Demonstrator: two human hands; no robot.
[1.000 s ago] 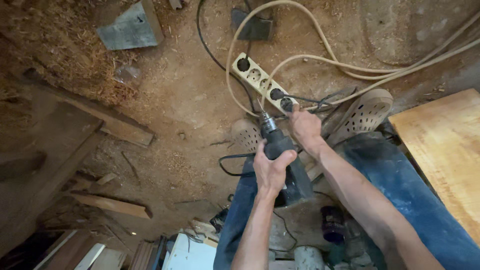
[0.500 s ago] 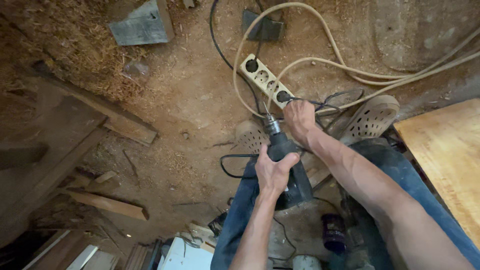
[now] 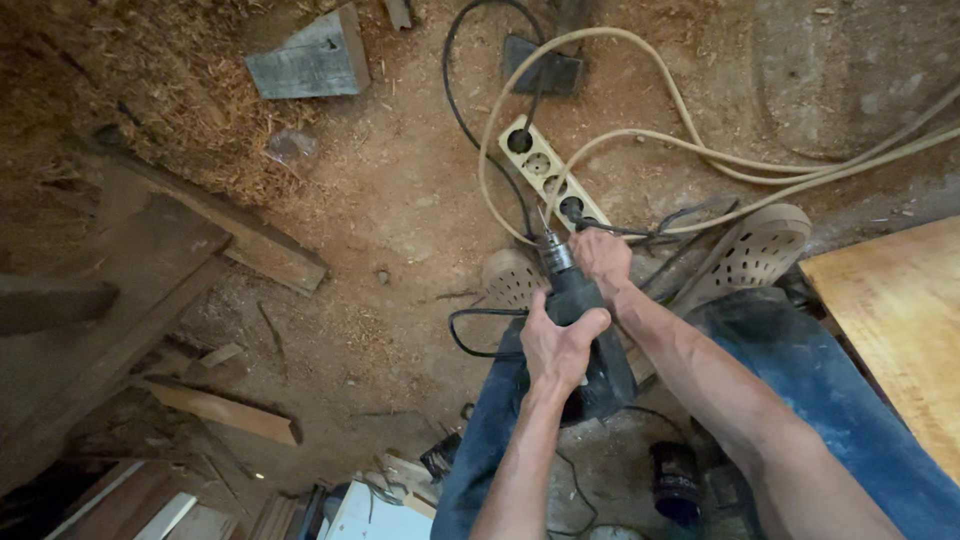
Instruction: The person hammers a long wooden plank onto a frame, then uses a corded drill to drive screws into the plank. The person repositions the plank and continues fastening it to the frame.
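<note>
Gripping a dark power drill [image 3: 585,330] over the lap, above jeans [image 3: 800,390] and 2 perforated clogs [image 3: 750,255]. Left hand [image 3: 555,345] wrapping closed around the drill's body, thumb curling over the top. Right hand [image 3: 600,258] clenching around the metal chuck [image 3: 557,255] at the front, fingers curled tight. Thin bit pointing away toward a cream power strip [image 3: 545,175] lying on the sawdust-covered dirt floor [image 3: 400,200], just beyond the chuck. Cream cable [image 3: 700,150] looping off to the right, black cord [image 3: 470,110] snaking beside it. Sitting beside a plywood sheet [image 3: 890,330] at right; lying at left, weathered boards [image 3: 200,240] and a grey wood block [image 3: 310,60]
</note>
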